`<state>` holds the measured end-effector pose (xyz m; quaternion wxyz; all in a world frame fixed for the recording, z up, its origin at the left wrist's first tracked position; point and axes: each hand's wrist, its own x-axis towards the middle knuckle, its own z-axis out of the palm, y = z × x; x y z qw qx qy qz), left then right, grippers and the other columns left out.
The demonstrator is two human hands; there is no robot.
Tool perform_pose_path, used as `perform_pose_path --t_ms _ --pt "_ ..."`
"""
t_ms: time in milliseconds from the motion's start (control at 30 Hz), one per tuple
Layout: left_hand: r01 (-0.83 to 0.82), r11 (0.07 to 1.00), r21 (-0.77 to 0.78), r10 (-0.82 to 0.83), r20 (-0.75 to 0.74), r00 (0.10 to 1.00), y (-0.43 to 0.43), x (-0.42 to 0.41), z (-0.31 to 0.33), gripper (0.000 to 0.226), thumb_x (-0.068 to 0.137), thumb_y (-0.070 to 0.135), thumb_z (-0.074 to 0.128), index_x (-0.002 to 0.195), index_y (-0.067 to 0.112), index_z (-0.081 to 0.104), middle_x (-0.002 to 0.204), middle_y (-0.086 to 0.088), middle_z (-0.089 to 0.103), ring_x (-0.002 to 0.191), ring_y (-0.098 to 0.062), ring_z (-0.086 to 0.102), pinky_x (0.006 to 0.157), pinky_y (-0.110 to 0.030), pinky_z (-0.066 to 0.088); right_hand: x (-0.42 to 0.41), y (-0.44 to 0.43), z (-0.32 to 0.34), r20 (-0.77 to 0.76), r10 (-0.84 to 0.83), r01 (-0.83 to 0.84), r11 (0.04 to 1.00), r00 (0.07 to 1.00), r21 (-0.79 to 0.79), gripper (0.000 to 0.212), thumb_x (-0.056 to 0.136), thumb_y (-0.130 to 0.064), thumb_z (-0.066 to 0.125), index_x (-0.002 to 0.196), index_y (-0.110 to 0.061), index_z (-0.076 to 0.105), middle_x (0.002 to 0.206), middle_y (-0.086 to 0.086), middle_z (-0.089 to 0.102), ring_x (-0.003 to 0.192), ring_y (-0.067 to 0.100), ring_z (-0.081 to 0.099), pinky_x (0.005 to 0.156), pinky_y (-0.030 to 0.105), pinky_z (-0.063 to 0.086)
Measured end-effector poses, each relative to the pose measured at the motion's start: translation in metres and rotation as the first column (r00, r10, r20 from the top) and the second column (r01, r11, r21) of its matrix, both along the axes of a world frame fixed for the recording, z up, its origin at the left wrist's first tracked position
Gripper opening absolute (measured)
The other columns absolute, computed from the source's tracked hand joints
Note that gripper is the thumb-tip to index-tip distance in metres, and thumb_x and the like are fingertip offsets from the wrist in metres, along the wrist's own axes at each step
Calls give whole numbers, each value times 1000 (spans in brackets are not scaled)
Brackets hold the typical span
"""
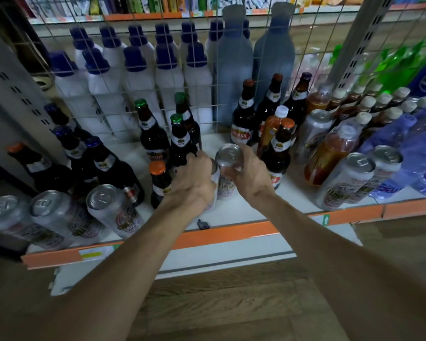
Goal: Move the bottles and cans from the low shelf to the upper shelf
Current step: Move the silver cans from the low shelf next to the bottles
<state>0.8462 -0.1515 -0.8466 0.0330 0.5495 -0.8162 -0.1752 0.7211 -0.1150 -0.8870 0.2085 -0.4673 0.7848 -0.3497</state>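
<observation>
r hand [251, 173] grasped a beer can [229, 155], long axis near upright, lid tipped toward me. l hand [194, 177], just beside it, clenched round a 2nd can [215, 177], mostly hidden. both were low over the shelf [234, 211], btw beer bottles [180, 141]; i judged set-down was straight down.

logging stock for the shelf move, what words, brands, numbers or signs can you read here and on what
White up arrow, no words: green sticker on the orange shelf edge.
Bottle labels: print too blurred to read.
Can labels: print too blurred to read.
Yellow tag on the shelf edge: too blurred to read.
</observation>
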Motion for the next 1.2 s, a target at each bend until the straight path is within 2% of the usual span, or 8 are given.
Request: perform_pose_path --t_ms 133,267,433,600,700,867,1033,1200 --pt "40 999 -12 -41 -70 997 15 -2 42 55 87 18 71 132 6 42 126 -15 48 112 -40 57 78 -39 42 0 31 43 -24 -63 63 998 998 -3 49 88 -25 65 133 -22 43 122 5 63 109 28 59 78 31 41" --pt "83 997 12 -80 -130 988 44 7 135 62 84 18 75 136 9 42 129 -12 49 114 -35 57 84 -38 44 5 75 137 3 -106 106 994 994 22 46 88 -20 64 130 -22 45 119 2 64 106 27 60 72 28 38" --pt "103 989 102 -84 -173 981 101 42 302 52 77 24 76 123 15 52 120 -7 59 103 -29 62 79 -36 50 36 159 303 36 -98 95 993 995 65 60 86 -25 65 139 -29 38 127 -1 61 109 27 61 78 36 49" --pt "83 976 200 -61 -110 992 159 88 498 54 69 36 74 117 24 55 114 -2 64 103 -29 64 76 -36 52 77 240 502 107 -98 82 986 989 148 57 82 -34 65 134 -36 42 108 0 67 97 30 63 76 43 50" --pt "78 975 206 -50 -136 989 184 111 612 48 62 46 65 105 25 57 96 -2 68 86 -26 67 68 -37 54 97 267 620 123 -102 86 988 987 129 42 78 -38 63 119 -37 50 104 -10 68 95 22 64 75 38 51" --pt "55 991 123 -28 -215 976 215 146 774 55 62 38 77 114 27 65 104 2 71 99 -19 68 76 -28 51 123 289 779 48 -68 68 998 997 0 43 83 -29 67 123 -31 53 110 -6 67 105 21 62 68 24 33" --pt "15 999 -32 -23 -248 968 239 171 873 47 63 41 77 104 22 63 92 5 69 82 -17 65 69 -34 55 132 302 881 22 -27 30 989 999 -146 46 81 -32 69 124 -27 54 112 -2 68 105 23 63 83 33 48" --pt "-18 996 -91 -13 -332 943 241 190 917 38 70 41 81 92 15 64 82 0 70 71 -18 66 53 -27 43 135 292 927 -46 9 -18 976 999 -216 46 82 -33 70 123 -18 56 114 3 68 100 23 62 77 31 49"
